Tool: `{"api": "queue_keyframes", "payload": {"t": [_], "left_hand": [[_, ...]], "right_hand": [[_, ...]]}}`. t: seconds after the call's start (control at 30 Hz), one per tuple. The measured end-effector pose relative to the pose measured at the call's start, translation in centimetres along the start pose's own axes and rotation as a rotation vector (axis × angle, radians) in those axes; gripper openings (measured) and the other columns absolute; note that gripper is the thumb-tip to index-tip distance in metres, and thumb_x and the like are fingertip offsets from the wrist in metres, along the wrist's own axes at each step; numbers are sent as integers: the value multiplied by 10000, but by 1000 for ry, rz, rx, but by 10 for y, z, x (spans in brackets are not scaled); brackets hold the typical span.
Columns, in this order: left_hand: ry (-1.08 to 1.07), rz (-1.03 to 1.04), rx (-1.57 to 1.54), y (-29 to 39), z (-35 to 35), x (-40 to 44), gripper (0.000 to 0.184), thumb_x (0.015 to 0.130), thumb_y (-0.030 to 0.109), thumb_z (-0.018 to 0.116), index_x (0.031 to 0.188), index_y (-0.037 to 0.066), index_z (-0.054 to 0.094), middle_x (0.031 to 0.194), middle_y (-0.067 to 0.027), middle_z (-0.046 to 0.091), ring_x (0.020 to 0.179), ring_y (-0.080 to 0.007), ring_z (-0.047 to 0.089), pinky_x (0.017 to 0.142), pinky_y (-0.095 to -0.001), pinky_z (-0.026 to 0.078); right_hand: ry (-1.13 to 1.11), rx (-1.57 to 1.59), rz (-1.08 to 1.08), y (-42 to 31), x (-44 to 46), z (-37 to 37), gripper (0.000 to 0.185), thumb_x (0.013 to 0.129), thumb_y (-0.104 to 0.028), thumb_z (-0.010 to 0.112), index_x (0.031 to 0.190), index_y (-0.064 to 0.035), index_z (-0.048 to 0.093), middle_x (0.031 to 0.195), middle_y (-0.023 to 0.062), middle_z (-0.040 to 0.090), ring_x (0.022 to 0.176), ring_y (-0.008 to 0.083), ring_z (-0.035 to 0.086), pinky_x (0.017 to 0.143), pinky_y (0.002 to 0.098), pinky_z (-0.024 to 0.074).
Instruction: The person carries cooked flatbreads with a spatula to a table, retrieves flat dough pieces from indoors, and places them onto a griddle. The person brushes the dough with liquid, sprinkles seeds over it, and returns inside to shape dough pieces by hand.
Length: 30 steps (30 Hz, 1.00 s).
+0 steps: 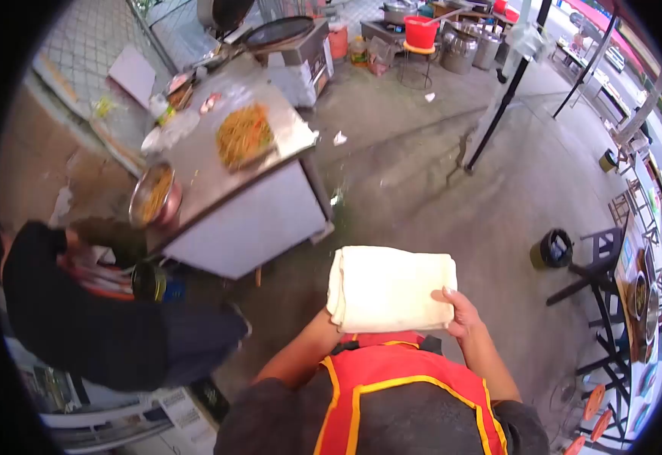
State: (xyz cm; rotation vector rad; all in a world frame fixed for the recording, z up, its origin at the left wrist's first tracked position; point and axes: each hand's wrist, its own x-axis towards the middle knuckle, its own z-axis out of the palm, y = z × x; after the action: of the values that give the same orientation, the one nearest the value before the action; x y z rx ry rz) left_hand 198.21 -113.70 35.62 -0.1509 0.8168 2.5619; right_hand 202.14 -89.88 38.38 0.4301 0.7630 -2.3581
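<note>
A thick, folded cream-coloured sheet (pixel 391 290), like cloth, is held level in front of my apron. My right hand (pixel 463 312) grips its right edge, thumb on top and the other fingers underneath. At the near left corner, my left hand (pixel 331 321) goes under the sheet; its fingers are hidden, and it seems to bear that side. The red apron (pixel 422 369) with yellow trim lies just below the sheet.
A metal worktable (pixel 205 178) at left carries a heap of noodles (pixel 244 135) and a metal bowl (pixel 156 195) of noodles. A co-worker in dark clothes (pixel 95 311) bends over at left. A post (pixel 509 98), black bin (pixel 555 248) and stools (pixel 604 243) stand to the right.
</note>
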Motion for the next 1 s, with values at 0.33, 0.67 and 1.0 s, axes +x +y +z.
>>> {"api": "queue_keyframes", "payload": {"t": [0.33, 0.67, 1.0], "left_hand": [[-140, -74, 33, 101, 48, 345, 449, 899, 285, 502, 1251, 11, 447, 1232, -116, 512, 1068, -206, 535, 907, -336, 449], [-13, 244, 273, 279, 20, 658, 456, 897, 287, 504, 1254, 9, 443, 1236, -117, 508, 1068, -207, 535, 906, -337, 450], [326, 436, -206, 524, -36, 784, 541, 899, 383, 523, 1267, -1, 424, 1273, -142, 488, 1150, -255, 499, 959, -415, 419]], "right_hand": [[83, -56, -221, -279, 200, 2, 654, 791, -279, 641, 1292, 44, 372, 1248, 190, 501, 1116, 326, 520, 962, 459, 417], [-34, -329, -1, -539, 547, 53, 549, 793, -175, 606, 1245, 66, 409, 1136, 183, 563, 981, 280, 600, 853, 410, 496], [-373, -541, 190, -685, 883, 233, 508, 745, -79, 605, 1214, 37, 448, 1106, 141, 577, 979, 234, 594, 854, 363, 488]]}}
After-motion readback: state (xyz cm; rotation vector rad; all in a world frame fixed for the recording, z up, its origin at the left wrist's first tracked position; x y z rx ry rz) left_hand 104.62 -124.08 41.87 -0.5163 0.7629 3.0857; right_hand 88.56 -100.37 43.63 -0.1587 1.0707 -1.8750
